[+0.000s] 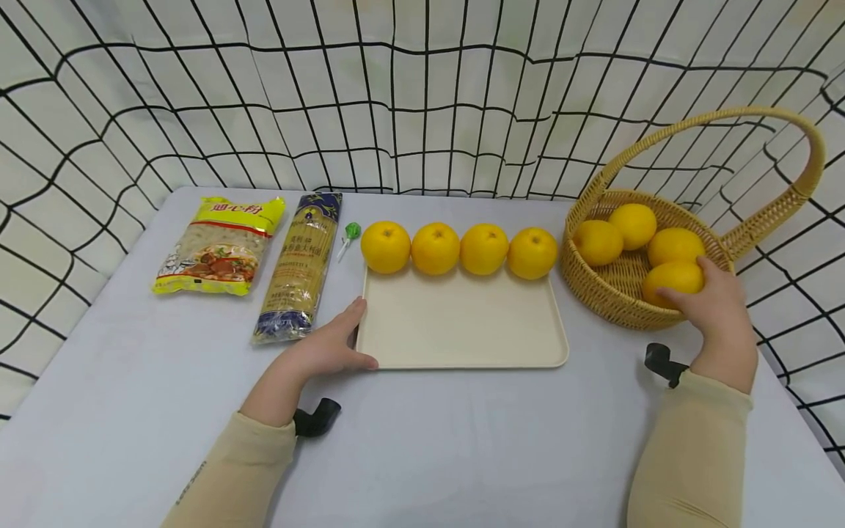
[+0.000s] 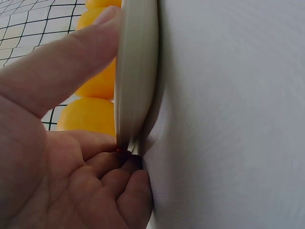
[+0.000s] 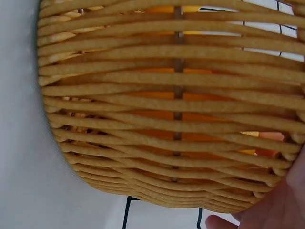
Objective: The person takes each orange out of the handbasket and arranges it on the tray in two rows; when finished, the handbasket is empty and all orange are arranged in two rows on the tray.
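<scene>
My left hand (image 1: 330,345) grips the left front corner of a cream rectangular tray (image 1: 462,323). In the left wrist view, the thumb lies over the tray's rim (image 2: 138,62) and the other fingers curl at its left edge. Several oranges (image 1: 436,249) stand side by side in a row along the tray's back edge. At the right, my right hand (image 1: 719,301) reaches into a wicker basket (image 1: 614,308) and holds the front orange (image 1: 673,282) between thumb and fingers. More oranges (image 1: 632,226) lie behind it. The right wrist view shows mostly the basket's woven side (image 3: 167,105), hiding that grasp.
Left of the tray lie a green lollipop (image 1: 353,231), a long pack of spaghetti (image 1: 300,268) and a yellow-edged food bag (image 1: 221,246). The basket's tall handle (image 1: 726,117) arches above it. Black wire mesh (image 1: 422,103) borders the white-covered table (image 1: 462,440).
</scene>
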Demonstrator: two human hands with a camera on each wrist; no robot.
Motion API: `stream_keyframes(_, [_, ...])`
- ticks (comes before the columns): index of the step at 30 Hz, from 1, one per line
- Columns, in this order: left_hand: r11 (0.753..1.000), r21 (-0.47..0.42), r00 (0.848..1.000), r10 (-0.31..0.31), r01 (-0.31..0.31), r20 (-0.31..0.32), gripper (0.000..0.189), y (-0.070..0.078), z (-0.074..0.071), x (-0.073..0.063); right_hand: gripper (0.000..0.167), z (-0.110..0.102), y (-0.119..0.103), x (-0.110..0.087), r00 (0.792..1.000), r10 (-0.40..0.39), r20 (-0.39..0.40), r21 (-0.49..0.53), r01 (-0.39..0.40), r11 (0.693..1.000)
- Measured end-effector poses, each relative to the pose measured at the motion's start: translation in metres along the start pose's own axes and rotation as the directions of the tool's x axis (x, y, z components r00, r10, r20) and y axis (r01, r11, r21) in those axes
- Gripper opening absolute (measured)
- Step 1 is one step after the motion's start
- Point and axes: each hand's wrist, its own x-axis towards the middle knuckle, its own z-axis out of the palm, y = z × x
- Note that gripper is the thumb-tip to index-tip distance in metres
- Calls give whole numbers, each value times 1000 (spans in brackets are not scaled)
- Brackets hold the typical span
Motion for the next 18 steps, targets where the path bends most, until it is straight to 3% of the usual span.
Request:
stream_keyframes(6, [1000, 6, 1000, 5, -5, 0, 105, 1, 0, -1, 90, 1, -4, -2, 1000, 10, -24, -5, -10, 1000])
stream_keyframes(12, [1000, 3, 1000, 0, 0, 3, 105, 2, 0, -2, 87, 1, -9, -3, 996, -38, -86, -2, 38, 999])
stream_keyframes(18, [1000, 11, 1000, -6, 6, 2, 106, 2, 0, -1, 88, -1, -24, -5, 983, -76, -166, 67, 89, 994])
